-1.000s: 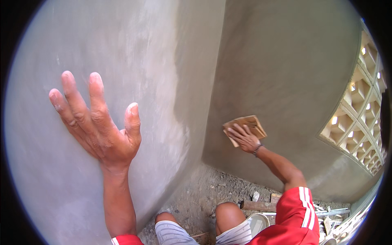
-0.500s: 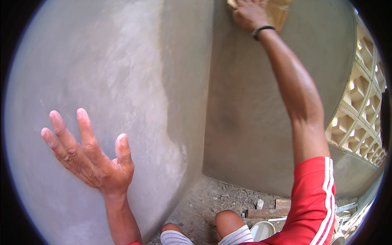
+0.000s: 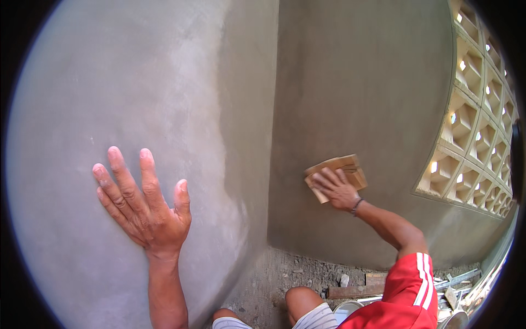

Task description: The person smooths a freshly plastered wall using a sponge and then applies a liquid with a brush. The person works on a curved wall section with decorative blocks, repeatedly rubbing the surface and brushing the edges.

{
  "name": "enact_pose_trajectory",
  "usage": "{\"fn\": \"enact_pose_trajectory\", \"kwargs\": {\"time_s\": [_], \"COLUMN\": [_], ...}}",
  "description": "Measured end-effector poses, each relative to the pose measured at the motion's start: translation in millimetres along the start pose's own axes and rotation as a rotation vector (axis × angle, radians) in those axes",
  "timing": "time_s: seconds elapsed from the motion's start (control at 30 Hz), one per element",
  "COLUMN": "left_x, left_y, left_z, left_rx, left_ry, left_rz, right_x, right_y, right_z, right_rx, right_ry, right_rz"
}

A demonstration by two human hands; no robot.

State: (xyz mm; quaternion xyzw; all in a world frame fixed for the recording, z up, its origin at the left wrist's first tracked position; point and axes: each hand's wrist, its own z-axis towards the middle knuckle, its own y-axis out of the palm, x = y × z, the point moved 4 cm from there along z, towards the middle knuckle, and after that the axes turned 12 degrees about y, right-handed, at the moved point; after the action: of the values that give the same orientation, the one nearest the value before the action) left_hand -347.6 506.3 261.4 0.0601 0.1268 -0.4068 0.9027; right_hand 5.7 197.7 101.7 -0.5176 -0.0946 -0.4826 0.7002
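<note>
Left hand (image 3: 150, 211): fingers and thumb spread wide, palm turned to the pale grey left wall (image 3: 109, 82); how firmly it presses, I cannot tell.
Right hand (image 3: 337, 189): slightly blurred, laid flat over brown cardboard (image 3: 353, 174), fingers a little apart; whether the thumb grips an edge, I cannot tell.
Brown cardboard: folded in layers, tilted, between the right hand and the darker right wall (image 3: 356, 98), near its lower part.
Wrist and sleeve: dark bracelet (image 3: 357, 206) on the right wrist; red sleeve (image 3: 408, 282) with white stripes.
Far right: cream openwork blocks (image 3: 466, 93) let light through.
Ground: rough soil (image 3: 274, 274), a wooden plank (image 3: 348, 292) and a pale bucket (image 3: 345, 310) beside the person's knees.
</note>
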Motion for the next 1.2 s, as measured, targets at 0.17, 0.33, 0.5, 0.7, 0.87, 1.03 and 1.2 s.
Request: {"fn": "enact_pose_trajectory", "kwargs": {"time_s": [0.17, 0.33, 0.5, 0.7, 0.87, 1.03, 1.2], "left_x": [0.4, 5.9, -7.6, 9.5, 4.0, 7.6, -1.4], "left_y": [-3.2, 0.0, -1.8, 5.4, 6.7, 14.3, 9.9], "left_z": [3.3, -0.9, 2.7, 1.8, 9.4, 5.0, 8.5], "left_rx": [-0.039, 0.005, 0.032, 0.026, 0.037, 0.076, 0.071], "left_ry": [0.015, -0.023, 0.024, -0.008, 0.046, 0.074, 0.101], "left_rz": [0.068, 0.035, 0.108, 0.076, 0.155, 0.152, 0.236], "right_x": [189.3, 288.0, 103.7, 93.6, 273.4, 375.1, 285.0], "right_y": [-144.0, -220.4, -125.3, -29.7, -179.6, -251.3, -177.5], "right_z": [66.7, 171.2, 163.1, -50.5, -0.1, 39.4, -3.4], "right_rx": [0.486, 0.935, 0.48, -0.003, 0.33, 0.547, 0.668], "right_ry": [0.722, 0.855, 0.347, 0.002, 0.503, 0.703, 0.786], "right_rz": [-0.187, -0.256, -0.074, 0.033, -0.184, -0.168, -0.236]}}
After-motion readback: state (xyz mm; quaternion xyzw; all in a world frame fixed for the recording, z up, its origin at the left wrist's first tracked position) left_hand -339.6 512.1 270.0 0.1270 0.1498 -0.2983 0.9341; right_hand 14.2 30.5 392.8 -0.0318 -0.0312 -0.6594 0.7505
